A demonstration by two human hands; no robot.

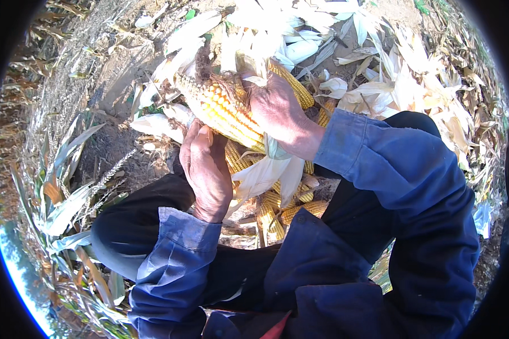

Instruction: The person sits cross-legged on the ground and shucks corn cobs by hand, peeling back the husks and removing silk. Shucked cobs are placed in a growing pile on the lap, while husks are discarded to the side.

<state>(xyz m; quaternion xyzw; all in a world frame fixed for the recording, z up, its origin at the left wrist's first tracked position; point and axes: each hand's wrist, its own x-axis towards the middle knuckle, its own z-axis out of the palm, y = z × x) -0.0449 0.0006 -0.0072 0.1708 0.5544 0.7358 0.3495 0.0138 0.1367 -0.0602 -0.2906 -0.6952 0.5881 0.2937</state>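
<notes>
A yellow ear of corn (229, 112) lies slantwise between my two hands, its kernels bare along one side and pale husk still at its lower right end. My left hand (208, 169) cups the ear from below on the left, its fingers against the kernels. Over the upper side, my right hand (278, 110) is closed on husk (256, 80) and brown silk; what its fingertips do is hidden. Bare ears of corn (271, 212) are piled on the ground beneath, between my legs, and another ear (295, 84) shows behind my right hand.
Loose dry husks (407, 93) cover the ground in front and to the right. Dry corn stalks and leaves (68, 212) lie at the left, beside my bent knee (123, 224). Bare soil (123, 80) shows at the upper left.
</notes>
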